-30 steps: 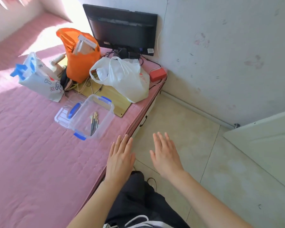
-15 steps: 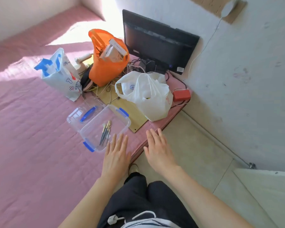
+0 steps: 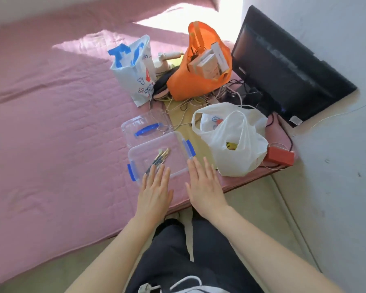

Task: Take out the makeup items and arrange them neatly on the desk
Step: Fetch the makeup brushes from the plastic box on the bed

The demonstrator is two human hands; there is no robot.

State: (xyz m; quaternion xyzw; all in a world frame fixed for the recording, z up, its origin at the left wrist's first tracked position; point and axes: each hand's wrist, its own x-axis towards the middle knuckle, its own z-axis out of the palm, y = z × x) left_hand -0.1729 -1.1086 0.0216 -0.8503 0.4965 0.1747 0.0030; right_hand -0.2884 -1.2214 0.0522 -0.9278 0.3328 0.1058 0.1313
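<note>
A left hand (image 3: 154, 191) and right hand (image 3: 205, 185) hover palm-down, fingers straight and close together, gripping nothing, at the near edge of a clear, round-cornered plastic box (image 3: 178, 149) on a pink quilted cover (image 3: 51, 123). Slim makeup brushes (image 3: 162, 156) lie inside, handle ends hidden behind the left fingertips. Whether either hand touches the box is unclear.

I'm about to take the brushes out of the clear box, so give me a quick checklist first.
1. Clear box open: ok, its lid lies behind it.
2. Brushes reachable: ok, loose on the box floor.
3. Left hand free: ok, fingers straight, holding nothing.
4. Right hand free: ok, fingers straight, holding nothing.
5. Brush count: cannot tell, they overlap.
6. White bag apart from the box: ok, it sits to the right.
</note>
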